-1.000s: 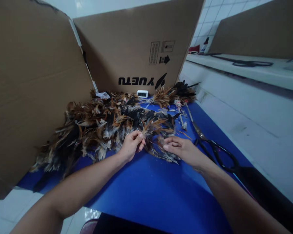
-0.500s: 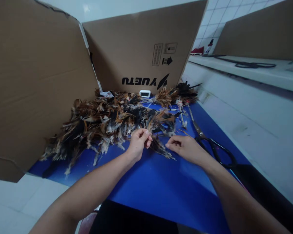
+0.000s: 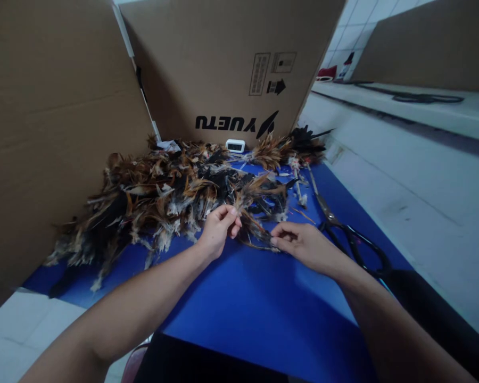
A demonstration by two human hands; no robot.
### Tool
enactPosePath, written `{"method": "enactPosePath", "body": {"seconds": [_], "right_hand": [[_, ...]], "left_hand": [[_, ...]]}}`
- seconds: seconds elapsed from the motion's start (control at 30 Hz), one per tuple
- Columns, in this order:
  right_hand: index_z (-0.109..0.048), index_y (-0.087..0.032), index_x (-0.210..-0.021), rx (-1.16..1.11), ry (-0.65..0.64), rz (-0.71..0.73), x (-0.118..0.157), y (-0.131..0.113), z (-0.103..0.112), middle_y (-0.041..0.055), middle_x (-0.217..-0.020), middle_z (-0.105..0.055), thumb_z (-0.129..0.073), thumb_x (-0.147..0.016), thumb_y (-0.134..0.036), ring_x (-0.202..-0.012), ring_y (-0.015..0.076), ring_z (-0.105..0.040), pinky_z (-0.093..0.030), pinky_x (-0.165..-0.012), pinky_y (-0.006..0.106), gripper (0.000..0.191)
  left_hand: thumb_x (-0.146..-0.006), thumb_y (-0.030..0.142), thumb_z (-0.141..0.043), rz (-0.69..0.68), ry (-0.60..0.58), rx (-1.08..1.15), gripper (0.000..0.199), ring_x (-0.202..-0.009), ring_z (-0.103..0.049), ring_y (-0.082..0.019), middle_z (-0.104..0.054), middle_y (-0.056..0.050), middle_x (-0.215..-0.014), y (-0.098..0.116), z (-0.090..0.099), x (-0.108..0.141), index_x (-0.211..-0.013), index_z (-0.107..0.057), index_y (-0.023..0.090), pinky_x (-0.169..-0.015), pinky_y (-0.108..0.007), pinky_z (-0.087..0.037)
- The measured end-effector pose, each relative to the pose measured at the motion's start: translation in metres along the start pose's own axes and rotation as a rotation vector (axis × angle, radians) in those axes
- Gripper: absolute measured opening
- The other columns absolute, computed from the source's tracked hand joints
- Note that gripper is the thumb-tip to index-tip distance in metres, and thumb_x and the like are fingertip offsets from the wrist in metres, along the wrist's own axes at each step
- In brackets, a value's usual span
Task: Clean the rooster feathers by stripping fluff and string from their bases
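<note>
My left hand [image 3: 220,229] is closed, thumb and forefinger pinching the pale quill ends of a small bunch of brown feathers [image 3: 250,190] that fans up and away. Just right of it, my right hand [image 3: 299,242] pinches the tip of a dark feather [image 3: 259,234] lying low over the table between the hands. Its other fingers are curled in. Behind and to the left spreads a big heap of brown, black and grey feathers [image 3: 159,197], partly touching the held bunch.
The blue table [image 3: 239,308] is bordered by cardboard panels [image 3: 207,69] at the back and left. Long-bladed scissors [image 3: 335,221] with black handles lie at the right. A small white digital display [image 3: 235,146] stands at the back. Bundled feathers [image 3: 271,151] lie beside it.
My right hand has moved slightly left and its fingertips now meet the dark feather's end. My left hand keeps its pinch. The view has shifted a little.
</note>
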State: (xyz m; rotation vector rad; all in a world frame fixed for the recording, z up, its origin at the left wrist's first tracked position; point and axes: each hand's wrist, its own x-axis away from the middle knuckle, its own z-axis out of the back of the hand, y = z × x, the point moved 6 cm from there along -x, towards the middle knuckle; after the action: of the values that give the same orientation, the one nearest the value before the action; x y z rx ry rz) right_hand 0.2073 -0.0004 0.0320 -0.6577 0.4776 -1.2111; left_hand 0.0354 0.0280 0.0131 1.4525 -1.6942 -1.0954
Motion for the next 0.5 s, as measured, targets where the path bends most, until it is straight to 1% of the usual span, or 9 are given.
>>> {"method": "enactPosePath", "body": {"seconds": [0.13,0.2,0.3,0.37,0.5], "right_hand": [[-0.058,-0.019,-0.072,-0.213,0.031,-0.06,-0.0019,0.0006,0.0017,-0.0035,-0.057,-0.055,-0.06,-0.071,-0.033,-0.052,0.0112,-0.052,-0.041,-0.051,0.024,0.014],[-0.056,-0.019,-0.076,-0.312,0.051,-0.094,-0.0021,-0.0002,0.0026,-0.0031,-0.059,-0.057,-0.063,-0.067,-0.034,-0.052,0.0119,-0.055,-0.043,-0.051,0.025,0.019],[-0.053,-0.019,-0.086,-0.404,0.089,-0.147,-0.0016,0.0003,0.0045,-0.0024,-0.059,-0.059,-0.068,-0.063,-0.037,-0.05,0.0135,-0.057,-0.041,-0.046,0.025,0.033],[-0.053,-0.018,-0.089,-0.43,0.115,-0.161,-0.0013,0.0006,0.0064,-0.0016,-0.058,-0.06,-0.067,-0.063,-0.039,-0.049,0.0138,-0.056,-0.039,-0.044,0.024,0.036],[-0.055,-0.018,-0.074,-0.441,0.12,-0.138,-0.0011,-0.0007,0.0099,-0.0005,-0.056,-0.059,-0.065,-0.068,-0.04,-0.048,0.0121,-0.052,-0.037,-0.045,0.024,0.025]], "left_hand": [[-0.073,0.039,-0.066,-0.011,-0.015,-0.001,0.03,-0.04,-0.039,-0.003,-0.051,0.004,-0.057,0.0,-0.0003,0.0003,-0.067,-0.048,0.015,-0.039,-0.017,-0.028],[-0.074,0.039,-0.065,-0.008,-0.02,-0.01,0.031,-0.04,-0.039,-0.003,-0.051,0.004,-0.057,-0.0003,-0.0002,0.0005,-0.066,-0.047,0.015,-0.039,-0.017,-0.027],[-0.074,0.039,-0.065,-0.003,-0.025,-0.018,0.031,-0.04,-0.039,-0.003,-0.051,0.004,-0.057,-0.0007,0.0002,0.0005,-0.065,-0.047,0.015,-0.039,-0.017,-0.027],[-0.074,0.039,-0.064,-0.002,-0.024,-0.017,0.031,-0.04,-0.039,-0.003,-0.051,0.004,-0.058,-0.0006,0.0004,0.0005,-0.066,-0.047,0.015,-0.039,-0.017,-0.027],[-0.076,0.038,-0.063,0.0,-0.03,-0.012,0.029,-0.04,-0.039,-0.003,-0.052,0.004,-0.058,-0.0011,0.0003,0.0007,-0.068,-0.048,0.015,-0.039,-0.017,-0.028]]}}
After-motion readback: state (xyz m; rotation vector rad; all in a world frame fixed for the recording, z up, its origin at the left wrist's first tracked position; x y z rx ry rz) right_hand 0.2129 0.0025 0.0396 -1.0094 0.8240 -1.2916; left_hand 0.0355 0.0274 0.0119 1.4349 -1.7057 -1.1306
